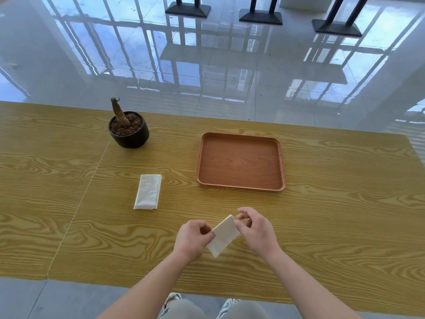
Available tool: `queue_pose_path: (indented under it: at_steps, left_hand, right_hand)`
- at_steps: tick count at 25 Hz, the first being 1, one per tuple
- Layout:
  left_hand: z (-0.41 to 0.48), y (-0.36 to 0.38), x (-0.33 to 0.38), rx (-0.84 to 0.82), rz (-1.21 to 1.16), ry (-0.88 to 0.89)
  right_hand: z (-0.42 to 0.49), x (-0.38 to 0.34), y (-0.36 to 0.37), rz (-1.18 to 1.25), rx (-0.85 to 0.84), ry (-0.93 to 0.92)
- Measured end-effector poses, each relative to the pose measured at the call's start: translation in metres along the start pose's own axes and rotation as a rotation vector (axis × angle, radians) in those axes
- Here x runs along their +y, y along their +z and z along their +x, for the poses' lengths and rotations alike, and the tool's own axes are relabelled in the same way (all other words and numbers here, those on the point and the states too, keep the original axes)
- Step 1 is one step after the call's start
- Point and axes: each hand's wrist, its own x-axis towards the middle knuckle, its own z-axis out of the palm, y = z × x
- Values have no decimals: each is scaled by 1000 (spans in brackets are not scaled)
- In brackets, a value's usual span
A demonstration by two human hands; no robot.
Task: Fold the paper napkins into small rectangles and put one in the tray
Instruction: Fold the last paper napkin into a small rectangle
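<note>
Both bare forearms reach forward over the near edge of the table, the left hand (194, 238) and right hand (254, 229) close together, fingers pinched on a folded napkin (224, 237) between them.

Wooden table (322, 226) bears tray (241, 137), napkin stack (148, 192), potted stump (128, 130)

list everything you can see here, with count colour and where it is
table: one, yellow wood grain, fills the middle of the view
tray: one, reddish brown, right of centre on the table, nothing in it
napkin stack: one, white, flat on the table left of the tray
held napkin: one, white, folded, held between both hands
plant pot: one, black, soil and a bare brown stem, far left on the table
stand bases: three, black, on the glossy floor beyond the table
shoes: two, pale, below the near table edge
left hand: pinching the napkin
right hand: pinching the napkin
</note>
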Motion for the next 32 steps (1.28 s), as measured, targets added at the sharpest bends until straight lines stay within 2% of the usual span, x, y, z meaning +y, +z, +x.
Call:
queue_pose_path:
  at_steps: [3, 5, 7, 14, 18, 23, 32]
  left_hand:
    - [-4, -2, -7, 64, -403, -148]
    - [-7, -2, -10, 105, -567, -210]
    - [-10, -4, -11, 131, -635, -231]
    - [-14, -29, -25, 176, -610, -208]
    - [-17, -56, -37, 241, -527, -162]
    - [-5, -96, -49, 297, -547, -163]
    - [31, -153, -81, 361, -455, -217]
  right_hand:
    - [-14, -2, 12, 197, 16, 204]
    - [-22, -10, 22, 332, -126, 329]
    - [-25, -19, 32, 355, -254, 373]
    - [-7, -43, 50, 327, -250, 303]
    - [9, -67, 67, 274, -279, 247]
    - [30, -105, 98, 166, -248, 168]
    - [62, -158, 145, 127, -242, 194]
